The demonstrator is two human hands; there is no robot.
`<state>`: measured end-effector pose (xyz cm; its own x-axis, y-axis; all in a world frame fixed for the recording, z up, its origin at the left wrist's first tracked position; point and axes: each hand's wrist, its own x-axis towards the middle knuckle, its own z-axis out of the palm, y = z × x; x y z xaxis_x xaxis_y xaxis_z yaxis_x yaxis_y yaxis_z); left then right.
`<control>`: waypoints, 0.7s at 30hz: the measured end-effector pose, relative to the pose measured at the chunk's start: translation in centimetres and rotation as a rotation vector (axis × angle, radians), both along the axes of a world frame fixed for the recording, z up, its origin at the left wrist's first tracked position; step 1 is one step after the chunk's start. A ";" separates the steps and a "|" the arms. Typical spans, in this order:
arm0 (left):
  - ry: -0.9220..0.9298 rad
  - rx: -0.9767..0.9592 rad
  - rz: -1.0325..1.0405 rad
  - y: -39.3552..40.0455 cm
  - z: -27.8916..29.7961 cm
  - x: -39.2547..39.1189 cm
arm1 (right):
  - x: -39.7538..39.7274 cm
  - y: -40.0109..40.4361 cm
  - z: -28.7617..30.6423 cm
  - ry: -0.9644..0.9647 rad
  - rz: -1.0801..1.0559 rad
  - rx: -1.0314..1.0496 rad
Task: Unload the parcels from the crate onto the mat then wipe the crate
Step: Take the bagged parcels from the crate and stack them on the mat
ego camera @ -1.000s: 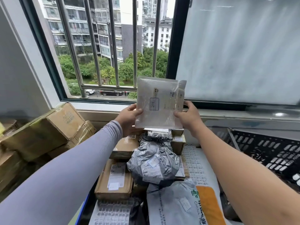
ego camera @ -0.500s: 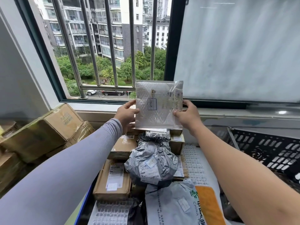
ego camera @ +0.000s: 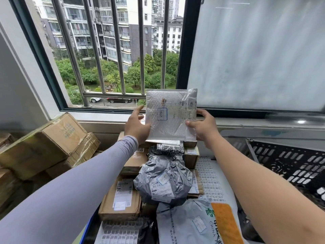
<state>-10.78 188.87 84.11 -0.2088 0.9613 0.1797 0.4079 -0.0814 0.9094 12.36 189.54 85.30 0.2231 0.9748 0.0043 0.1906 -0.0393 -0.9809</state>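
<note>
Currently I held the mailer (ego camera: 171, 114) upright in front of the window (ego camera: 112, 55), above the far end of the heap of parcels. My left hand (ego camera: 138, 125) took its left edge: thumb lay on the front face, the other fingers were hidden behind, so it read as a pinch. My right hand (ego camera: 204, 128) pinched the right edge the same way, thumb in front near the lower corner, fingers (ego camera: 202, 112) curled round the back.

Handling, as judged: a silvery bubble envelope, flat, thin, surely light. It kept its shape between two edge grips, so fairly stiff for its size, yet the clear flap at the upper right crinkled and stood loose. Film looked slick; edges are the place to hold, not the flap or the label.

Below lay a grey poly bag (ego camera: 163, 182), soft and crumpled, best scooped from under. Beside it a flat carton (ego camera: 121, 199), rigid, good for a grip across its short sides. Nearest me a large grey pouch (ego camera: 193, 224) with an orange patch, limp.

White mesh (ego camera: 209, 175) showed under the heap; crate or mat, I could not tell.
</note>
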 end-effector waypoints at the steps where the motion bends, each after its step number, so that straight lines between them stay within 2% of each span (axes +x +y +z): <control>1: 0.173 0.085 -0.028 -0.2 -0.4 0.2 | -0.1 0.1 -0.1 0.010 -0.007 -0.003; 3: 0.421 0.196 -0.163 -0.6 -1.4 0.5 | -0.5 0.3 -0.4 0.059 -0.017 -0.026; 5: 0.641 0.196 -0.269 -0.9 -2.6 0.6 | -1.1 0.5 -0.8 0.118 -0.012 -0.046; 7: 0.888 0.196 -0.289 -0.9 -4.1 0.6 | -1.6 0.7 -1.3 0.182 0.002 -0.080; 10: 1.027 0.170 -0.273 -0.7 -5.1 0.6 | -1.9 1.0 -2.1 0.221 0.021 -0.143; 11: 1.035 0.133 -0.264 -0.6 -5.1 0.7 | -2.1 1.1 -2.4 0.150 0.024 -0.150; 14: 1.052 0.071 -0.222 -0.6 -4.9 0.9 | -3.0 1.5 -3.1 -0.355 0.106 -0.112; 15: 1.058 0.073 -0.205 -0.4 -4.9 0.9 | -3.6 1.4 -3.2 -0.465 0.163 -0.094; 21: 1.101 0.029 -0.197 1.4 -5.7 0.4 | -5.4 1.3 -5.1 -0.822 0.427 -0.097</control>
<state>-10.34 190.22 78.45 0.2335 0.9525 0.1954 0.9669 -0.2487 0.0571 6.92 190.82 80.16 -0.1918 0.9779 -0.0837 0.8409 0.1198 -0.5277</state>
